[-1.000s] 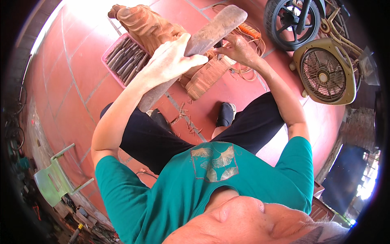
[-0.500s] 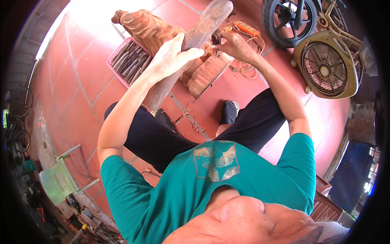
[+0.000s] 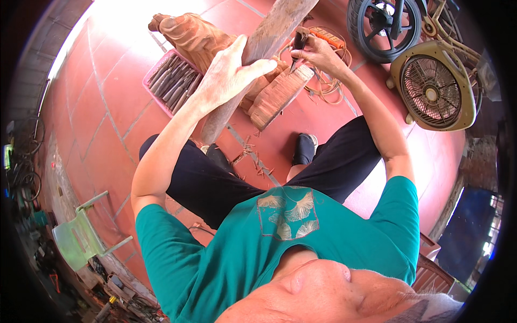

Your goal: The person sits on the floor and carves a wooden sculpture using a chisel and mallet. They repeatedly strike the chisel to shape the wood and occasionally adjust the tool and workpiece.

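Note:
A long, flat wooden club [image 3: 274,32] slants across the upper middle, and my left hand [image 3: 229,75] is closed round it with the thumb laid over its face. Beneath it lies a carved wooden figure [image 3: 196,37] with folds cut into its surface and a block-like base [image 3: 280,97] at the near end. My right hand [image 3: 318,53] pinches a dark chisel [image 3: 299,46], whose blade points down at the base's upper edge; I cannot tell if the tip touches. The club hides part of the carving's middle.
Left of the carving is a pink tray [image 3: 146,81] full of carving tools [image 3: 173,83]. An orange power strip [image 3: 327,37] with a coiled cord lies beyond my right hand. A box fan [image 3: 431,91] and a wheel [image 3: 382,24] stand at right. Wood chips [image 3: 249,153] litter the tiles.
The club has shifted up and to the right in my left hand. My right hand has moved slightly right, and the chisel's blade now shows, pointing down at the base.

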### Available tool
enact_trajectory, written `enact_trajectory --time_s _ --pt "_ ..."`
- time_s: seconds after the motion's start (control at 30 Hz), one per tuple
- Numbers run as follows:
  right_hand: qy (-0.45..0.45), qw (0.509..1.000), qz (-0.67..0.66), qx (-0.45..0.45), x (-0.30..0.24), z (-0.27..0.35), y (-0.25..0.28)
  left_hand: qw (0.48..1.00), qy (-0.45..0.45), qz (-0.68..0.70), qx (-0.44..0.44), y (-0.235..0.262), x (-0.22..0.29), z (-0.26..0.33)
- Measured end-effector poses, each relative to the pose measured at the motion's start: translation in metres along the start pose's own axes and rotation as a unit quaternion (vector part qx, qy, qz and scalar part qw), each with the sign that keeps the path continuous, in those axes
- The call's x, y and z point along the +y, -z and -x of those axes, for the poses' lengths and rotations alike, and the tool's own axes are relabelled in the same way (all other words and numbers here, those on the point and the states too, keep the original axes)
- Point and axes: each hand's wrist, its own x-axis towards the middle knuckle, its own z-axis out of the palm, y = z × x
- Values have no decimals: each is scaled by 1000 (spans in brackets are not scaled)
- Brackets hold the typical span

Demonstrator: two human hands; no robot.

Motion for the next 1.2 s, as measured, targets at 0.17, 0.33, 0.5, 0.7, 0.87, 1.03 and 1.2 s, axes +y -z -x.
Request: enact_trajectory --time_s 0.17,0.33,0.5,0.7,0.87,1.03,1.2 --pt "-35 997 66 -37 -14 0 3 1000 -23 17 13 -3 3 0" --pt "45 994 94 -28 -4 0 2 998 -52 28 33 -3 4 -3" --pt "17 991 130 -40 6 -2 1 990 -97 58 84 -2 15 -2" --pt "25 989 134 -59 -7 1 -1 995 -2 -94 -25 -4 0 -8" --pt "20 982 183 -45 -3 0 -4 985 -9 -160 -65 -2 -17 -10" --pt "76 991 107 -26 1 1 -5 998 -36 -42 22 -5 9 -5" --pt "40 982 177 -42 -6 0 -6 990 -12 -136 -44 -12 -3 -9"
